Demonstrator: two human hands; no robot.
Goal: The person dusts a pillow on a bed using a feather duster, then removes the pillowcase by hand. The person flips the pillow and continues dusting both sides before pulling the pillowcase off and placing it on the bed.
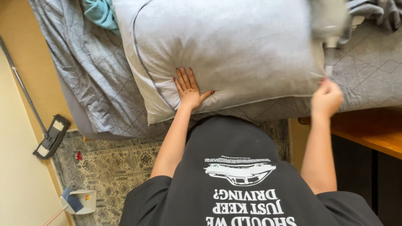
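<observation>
Bedroom floor and a patterned rug (113, 163) fill the lower part of my view, with the bed (96, 71) across the top under a grey quilted cover. I take the big grey pillow (226, 50) as my landmark: it lies on the bed, reaching nearly to the near edge of the mattress.

My left hand (189, 88) lies flat on the pillow's near left part, palm down, fingers spread wide and gripping nothing. My right hand (327, 98) is at the pillow's near right corner, curled into a loose fist; it is blurred, so I cannot tell whether the grip has closed on the pillow's edge or merely sits against it.

Beyond the pillow's far left corner a teal cloth (100, 14) lies on the bed. Off the pillow's far right corner sits a bunched grey blanket (377, 12), blurred at its near side. Right of the pillow and nearer to me, a wooden tabletop (368, 129) stands just beside the bed.

Well left of the pillow, on the floor, a flat mop (51, 136) rests with its long handle running away from me. Nearer to me on that side are a dustpan and brush (77, 201).
</observation>
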